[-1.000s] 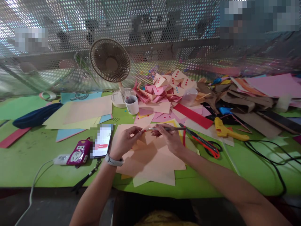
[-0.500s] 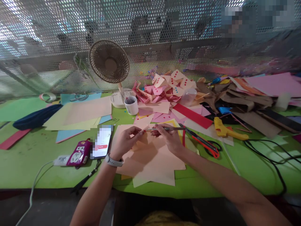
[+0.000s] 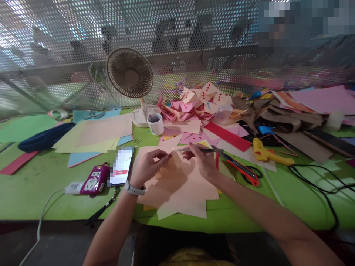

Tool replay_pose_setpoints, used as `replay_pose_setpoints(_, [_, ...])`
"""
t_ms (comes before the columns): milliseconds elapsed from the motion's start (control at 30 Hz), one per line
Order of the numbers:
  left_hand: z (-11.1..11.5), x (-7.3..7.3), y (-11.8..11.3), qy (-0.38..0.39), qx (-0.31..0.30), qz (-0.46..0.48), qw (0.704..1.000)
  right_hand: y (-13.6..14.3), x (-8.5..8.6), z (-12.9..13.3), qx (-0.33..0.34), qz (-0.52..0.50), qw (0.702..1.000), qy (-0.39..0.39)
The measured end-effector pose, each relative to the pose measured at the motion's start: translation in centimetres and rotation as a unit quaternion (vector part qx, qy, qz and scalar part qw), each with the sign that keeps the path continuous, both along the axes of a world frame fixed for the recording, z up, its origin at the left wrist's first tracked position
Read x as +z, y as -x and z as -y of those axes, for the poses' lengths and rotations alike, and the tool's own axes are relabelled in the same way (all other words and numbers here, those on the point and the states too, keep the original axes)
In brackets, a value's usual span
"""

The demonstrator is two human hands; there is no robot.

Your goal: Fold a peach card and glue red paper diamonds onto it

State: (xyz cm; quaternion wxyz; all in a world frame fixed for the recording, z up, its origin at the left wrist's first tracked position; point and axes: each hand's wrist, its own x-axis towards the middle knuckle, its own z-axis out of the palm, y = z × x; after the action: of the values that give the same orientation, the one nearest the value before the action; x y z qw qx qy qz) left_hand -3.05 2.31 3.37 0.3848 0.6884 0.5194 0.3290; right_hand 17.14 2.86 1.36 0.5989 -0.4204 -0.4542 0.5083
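Observation:
My left hand (image 3: 151, 166), with a grey watch on its wrist, is closed in a pinch on a small pale piece (image 3: 173, 150), too small to make out fully. My right hand (image 3: 201, 160) grips slim metal tweezers (image 3: 213, 150) lying sideways, their tip close to that piece. Both hands are above a stack of peach paper sheets (image 3: 188, 188). Right of my right hand lie a red and black utility knife (image 3: 240, 168) and a red paper strip (image 3: 227, 136).
A fan (image 3: 130, 74) and a white cup (image 3: 155, 124) stand behind, beside folded papers with coloured dots (image 3: 194, 99). A phone (image 3: 121, 166) and purple power adapter (image 3: 95, 180) lie left. A yellow glue gun (image 3: 269, 153) and black cable (image 3: 318, 188) are at right.
The tweezers have turned a little in my right hand, and its index finger has lifted. My left hand stays in nearly the same place.

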Motion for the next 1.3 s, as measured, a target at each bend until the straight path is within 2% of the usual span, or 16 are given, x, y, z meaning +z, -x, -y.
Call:
replay_pose_setpoints(67, [0.1,0.3,0.0,-0.005,-0.013,0.001,1.0,-0.5,0.4,-0.1,0.003,0.023,0.999,-0.043])
replay_pose_setpoints(133, [0.2,0.6,-0.1,-0.012,-0.03,0.002,0.999,-1.0,0.8,-0.2,0.053,0.089,0.99,-0.097])
replay_pose_setpoints(233, [0.3,0.9,-0.4,-0.012,-0.055,0.003,0.998,-1.3,1.0,-0.5,0.131,0.205,0.953,-0.179])
replay_pose_setpoints(333, [0.5,1.0,-0.6,0.004,-0.075,0.005,0.997,-1.6,0.9,-0.8,0.152,0.26,0.926,-0.226])
replay_pose_setpoints(600, [0.6,1.9,-1.0,0.043,-0.113,-0.01,0.993,-2.4,1.5,-1.1,0.181,0.302,0.903,-0.247])
replay_pose_setpoints(833, [0.1,1.4,-1.4,-0.048,-0.147,-0.082,0.985,-2.3,1.6,-0.7,0.207,0.286,0.907,-0.229])
replay_pose_setpoints(1033, [0.2,1.3,-1.4,-0.072,-0.153,-0.092,0.981,-2.2,0.9,-0.8,0.219,0.284,0.906,-0.226])
replay_pose_setpoints(1133, [0.2,1.9,-1.4,-0.086,-0.14,-0.122,0.979,-2.2,0.8,-1.1,0.212,0.283,0.91,-0.219])
replay_pose_setpoints(1200, [0.7,2.6,-1.4,-0.113,-0.096,-0.129,0.981,-2.4,0.7,-1.4,0.196,0.271,0.919,-0.209])
replay_pose_setpoints(1233, [1.1,3.0,-1.3,-0.138,-0.052,-0.122,0.982,-2.5,0.7,-1.6,0.182,0.26,0.927,-0.202])
replay_pose_setpoints(1300, [2.3,3.5,-1.3,-0.212,0.081,-0.089,0.97,-2.8,0.7,-2.0,0.145,0.235,0.944,-0.183])
